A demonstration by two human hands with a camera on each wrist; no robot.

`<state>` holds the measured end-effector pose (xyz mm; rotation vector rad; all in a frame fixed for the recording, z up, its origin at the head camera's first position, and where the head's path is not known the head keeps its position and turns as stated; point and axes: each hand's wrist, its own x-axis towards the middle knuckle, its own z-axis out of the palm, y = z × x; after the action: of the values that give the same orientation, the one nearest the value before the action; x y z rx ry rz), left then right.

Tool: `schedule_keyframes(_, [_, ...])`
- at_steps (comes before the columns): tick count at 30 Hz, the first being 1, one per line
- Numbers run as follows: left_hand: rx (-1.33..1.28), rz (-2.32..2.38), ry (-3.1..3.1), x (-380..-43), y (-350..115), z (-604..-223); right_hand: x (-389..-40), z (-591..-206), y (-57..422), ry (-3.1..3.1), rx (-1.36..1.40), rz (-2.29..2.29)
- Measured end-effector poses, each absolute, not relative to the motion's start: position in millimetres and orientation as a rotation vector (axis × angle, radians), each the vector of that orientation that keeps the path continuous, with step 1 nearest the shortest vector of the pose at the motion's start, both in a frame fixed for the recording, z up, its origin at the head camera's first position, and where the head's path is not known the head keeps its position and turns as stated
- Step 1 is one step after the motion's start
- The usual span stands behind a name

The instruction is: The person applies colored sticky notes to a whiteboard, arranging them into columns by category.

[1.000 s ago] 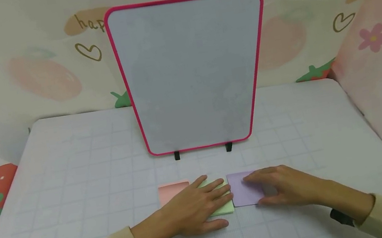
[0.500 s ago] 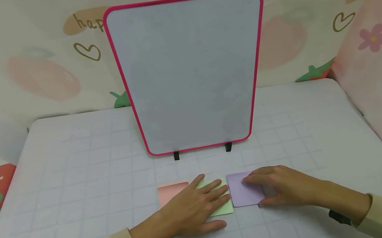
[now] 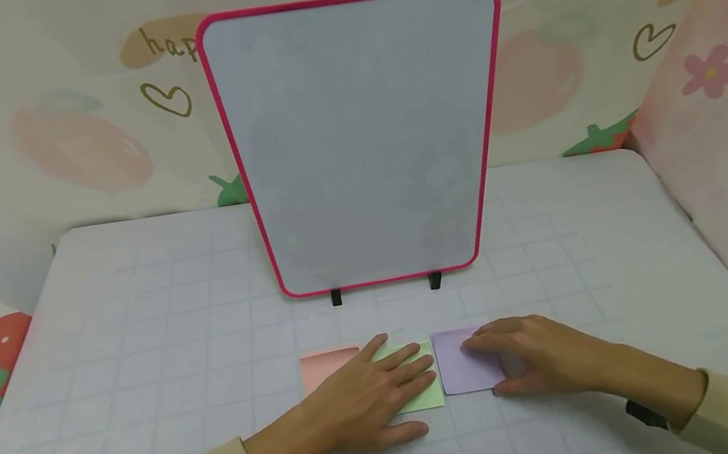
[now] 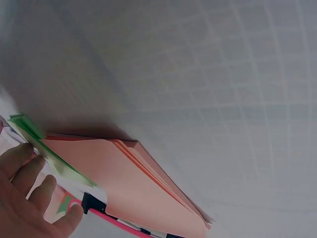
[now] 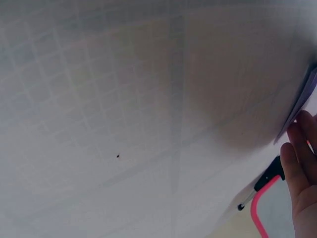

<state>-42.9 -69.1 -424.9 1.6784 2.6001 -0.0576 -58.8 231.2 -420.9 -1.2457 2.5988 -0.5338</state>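
Note:
Three pads of sticky notes lie in a row: a pink pad [image 3: 328, 368], a green pad [image 3: 429, 397] and a purple pad [image 3: 460, 371]. My left hand [image 3: 368, 403] rests with spread fingers on the green pad and covers part of the pink one. In the left wrist view, its fingertips meet the green pad [image 4: 69, 171], beside the thick pink pad [image 4: 129, 171]. My right hand [image 3: 548, 357] holds the purple pad at its right side, fingers on top and thumb at the near corner. The right wrist view catches only the edge of the purple pad [image 5: 299, 101].
Behind the pads stands a whiteboard [image 3: 371, 137] with a pink frame, on black feet [image 3: 336, 297]. A pale gridded cloth [image 3: 143, 376] covers the table. Printed fabric [image 3: 83, 145] with strawberries and hearts hangs at the back and sides.
My left hand has shifted very slightly left, the green pad's right edge with it, so a narrow gap shows before the purple pad. My right hand stays almost still.

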Motion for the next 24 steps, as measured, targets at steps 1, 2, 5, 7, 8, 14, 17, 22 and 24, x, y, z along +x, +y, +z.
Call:
schedule_keyframes(1, [1.681, -0.053, 2.601, -42.7, -69.1, -425.2, -58.9, -420.6, 231.2, 2.596, -1.246, -0.533])
schedule_keyframes(2, [1.683, -0.046, 2.602, -42.3, -69.1, -425.3, -59.0, -420.3, 231.2, 2.593, -1.244, -0.53])
schedule_keyframes(5, [1.697, -0.036, 2.6, -41.0, -69.1, -425.9, -59.0, -419.1, 231.2, 2.581, -1.23, -0.52])
schedule_keyframes(7, [1.712, -0.035, 2.599, -40.3, -68.9, -426.5, -59.2, -418.2, 231.2, 2.573, -1.222, -0.517])
schedule_keyframes(8, [1.718, -0.035, 2.598, -39.8, -68.8, -426.7, -59.3, -417.9, 231.2, 2.57, -1.22, -0.514])
schedule_keyframes(14, [1.734, -0.036, 2.597, -38.5, -68.2, -428.4, -59.9, -418.9, 232.0, 2.563, -1.226, -0.523])
schedule_keyframes(17, [1.727, -0.031, 2.591, -38.8, -68.0, -428.6, -60.2, -420.2, 232.6, 2.573, -1.242, -0.534])
schedule_keyframes(22, [1.717, -0.02, 2.579, -39.2, -67.7, -428.4, -60.5, -421.5, 233.3, 2.587, -1.266, -0.571])
schedule_keyframes(24, [1.714, -0.01, 2.568, -39.3, -67.6, -428.0, -60.4, -421.0, 233.1, 2.583, -1.256, -0.591])
